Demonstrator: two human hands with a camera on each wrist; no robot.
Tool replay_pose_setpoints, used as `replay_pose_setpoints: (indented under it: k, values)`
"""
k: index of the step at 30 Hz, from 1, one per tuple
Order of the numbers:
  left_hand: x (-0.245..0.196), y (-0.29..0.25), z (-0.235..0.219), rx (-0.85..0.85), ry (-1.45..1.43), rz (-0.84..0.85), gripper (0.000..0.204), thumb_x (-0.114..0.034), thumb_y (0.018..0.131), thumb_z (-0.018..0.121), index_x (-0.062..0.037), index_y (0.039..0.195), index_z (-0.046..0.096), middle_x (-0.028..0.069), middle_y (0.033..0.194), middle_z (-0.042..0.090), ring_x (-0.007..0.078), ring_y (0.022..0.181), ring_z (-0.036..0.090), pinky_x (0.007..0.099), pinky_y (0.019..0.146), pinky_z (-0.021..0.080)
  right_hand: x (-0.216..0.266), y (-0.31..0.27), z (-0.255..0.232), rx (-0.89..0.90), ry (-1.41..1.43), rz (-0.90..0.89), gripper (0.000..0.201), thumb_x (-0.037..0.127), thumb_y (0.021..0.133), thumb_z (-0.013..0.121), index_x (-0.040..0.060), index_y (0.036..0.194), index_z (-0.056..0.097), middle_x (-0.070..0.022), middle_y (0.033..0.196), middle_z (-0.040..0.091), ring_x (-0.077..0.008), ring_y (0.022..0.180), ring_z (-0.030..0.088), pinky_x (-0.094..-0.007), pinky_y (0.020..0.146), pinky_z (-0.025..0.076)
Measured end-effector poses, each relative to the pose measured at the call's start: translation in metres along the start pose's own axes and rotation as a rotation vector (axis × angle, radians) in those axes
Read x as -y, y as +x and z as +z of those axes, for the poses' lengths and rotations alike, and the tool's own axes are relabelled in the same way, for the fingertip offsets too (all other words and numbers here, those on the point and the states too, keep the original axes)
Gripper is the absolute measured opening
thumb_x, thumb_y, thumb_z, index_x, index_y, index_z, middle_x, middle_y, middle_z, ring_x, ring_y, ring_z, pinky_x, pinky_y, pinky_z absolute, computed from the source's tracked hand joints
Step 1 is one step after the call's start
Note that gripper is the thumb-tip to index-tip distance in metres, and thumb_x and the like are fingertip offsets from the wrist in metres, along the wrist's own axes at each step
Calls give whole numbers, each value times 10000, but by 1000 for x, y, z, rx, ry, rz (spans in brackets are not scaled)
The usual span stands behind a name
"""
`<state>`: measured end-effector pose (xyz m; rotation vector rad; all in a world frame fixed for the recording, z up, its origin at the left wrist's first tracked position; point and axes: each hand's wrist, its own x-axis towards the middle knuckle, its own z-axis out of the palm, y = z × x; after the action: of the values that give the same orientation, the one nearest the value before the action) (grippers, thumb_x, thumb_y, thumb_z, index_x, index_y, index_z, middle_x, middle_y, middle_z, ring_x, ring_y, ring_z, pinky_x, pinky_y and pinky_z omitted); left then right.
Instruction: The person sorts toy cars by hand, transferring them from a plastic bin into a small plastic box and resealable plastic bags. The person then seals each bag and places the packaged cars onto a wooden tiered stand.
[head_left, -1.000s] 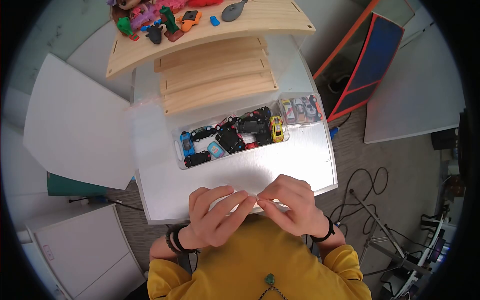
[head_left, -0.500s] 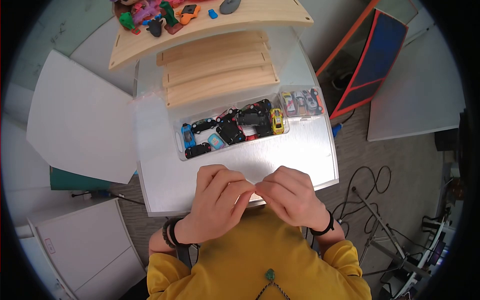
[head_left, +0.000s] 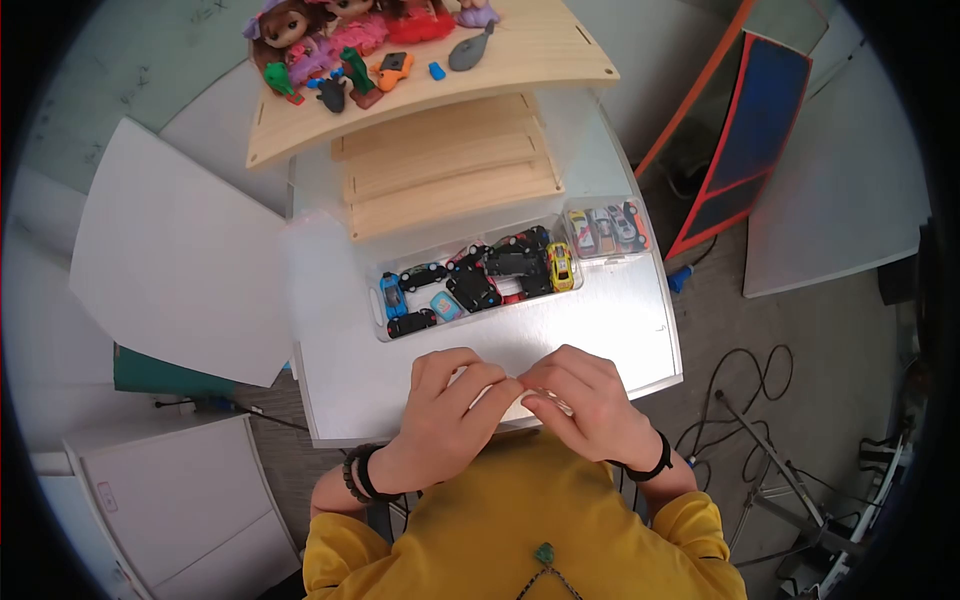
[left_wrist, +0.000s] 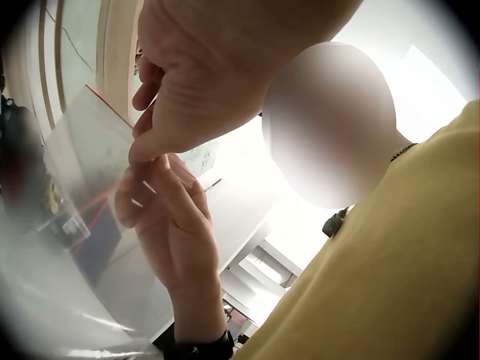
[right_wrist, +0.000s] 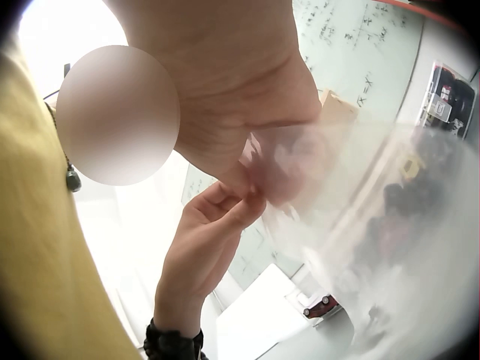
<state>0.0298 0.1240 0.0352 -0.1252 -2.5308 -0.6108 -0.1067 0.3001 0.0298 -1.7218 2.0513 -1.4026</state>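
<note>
Both hands meet fingertip to fingertip over the front edge of the table. Between them hangs a clear plastic bag (right_wrist: 427, 217), sheer enough that toy cars show through it in the right wrist view. A red line runs along one edge of the bag (left_wrist: 79, 142) in the left wrist view. My left hand (head_left: 450, 415) pinches the bag's edge with thumb and fingers. Close beside it, my right hand (head_left: 585, 405) pinches the same edge. From above, the bag is mostly hidden by the fingers.
Beyond the hands, a clear bin (head_left: 480, 318) holds several toy cars; a smaller clear box (head_left: 610, 252) of cars adjoins its right. Behind rise wooden shelves (head_left: 455, 205), dolls and small toy figures on the top one. Cables (head_left: 740, 400) and a metal stand are on the floor at right.
The fingertips stay together at the bag's edge while the fingers shift their pinch. My left hand's fingers were more spread a second ago. The head view has tilted slightly, showing more of the dolls.
</note>
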Motion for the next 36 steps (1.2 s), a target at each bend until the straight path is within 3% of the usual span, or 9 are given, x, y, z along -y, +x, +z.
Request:
replay_pose_setpoints:
  k: [6, 8, 10, 12, 18, 20, 27, 30, 36]
  values:
    - [4, 4, -9, 24, 29, 133, 257, -144, 794, 777, -89, 1045, 778, 8, 1136, 716, 255, 1083, 641, 371, 843, 494, -1, 4, -17, 41, 203, 87, 274, 227, 900, 851, 19, 979, 691, -119, 884, 632, -316, 767, 643, -396, 661, 521]
    - [-1, 5, -13, 71, 140, 269, 208, -164, 824, 772, -91, 1019, 778, 15, 1129, 708, 245, 1100, 647, 366, 797, 502, 7, 6, -29, 141, 255, 282, 326, 283, 901, 868, 24, 926, 671, -114, 848, 630, -298, 719, 628, -368, 636, 495]
    - [-3, 3, -13, 59, 179, 321, 178, -164, 844, 771, -93, 1008, 774, 24, 1139, 711, 227, 1095, 655, 351, 760, 502, 10, 12, -35, 175, 225, 308, 342, 281, 921, 859, 24, 859, 643, -98, 787, 617, -255, 672, 606, -352, 615, 477]
    - [-5, 3, -18, 48, 220, 403, 159, -155, 858, 764, -86, 1000, 770, 37, 1164, 720, 206, 1073, 658, 336, 763, 499, 7, 13, -38, 385, 357, 399, 364, 285, 937, 850, 20, 824, 628, -90, 762, 612, -222, 656, 593, -343, 600, 467]
    - [-3, -3, -17, 45, 127, 431, 166, -135, 868, 746, -59, 1014, 769, 56, 1187, 731, 200, 1046, 669, 330, 749, 498, 1, 7, -30, 444, 510, 375, 375, 268, 965, 816, 21, 778, 605, -55, 666, 582, -183, 587, 544, -332, 551, 428]
    - [-2, -3, -16, 63, 91, 422, 167, -133, 875, 745, -54, 1020, 768, 61, 1192, 735, 209, 1066, 680, 335, 755, 509, 0, 4, -30, 511, 551, 439, 312, 200, 943, 822, 37, 800, 597, 7, 723, 598, -102, 662, 511, -277, 597, 411]
    - [0, -3, -16, 57, -34, 424, 162, -116, 895, 761, -51, 1044, 764, 75, 1193, 747, 245, 1142, 717, 360, 810, 558, 2, -2, -22, 498, 622, 464, 393, 235, 923, 878, 48, 742, 584, 18, 667, 556, -86, 614, 496, -283, 552, 396]
    - [-1, -3, -17, 62, -60, 415, 154, -111, 894, 759, -58, 1039, 762, 70, 1176, 748, 235, 1126, 720, 351, 802, 552, 2, -4, -24, 548, 662, 521, 325, 187, 909, 861, 38, 761, 613, 19, 744, 599, -87, 681, 517, -263, 613, 414]
    - [-3, -5, -19, 53, -19, 408, 163, -107, 875, 766, -72, 1035, 759, 60, 1157, 744, 225, 1116, 717, 336, 788, 543, -1, -3, -22, 498, 666, 442, 398, 216, 962, 839, 46, 736, 559, 19, 677, 544, -85, 631, 493, -277, 569, 404]
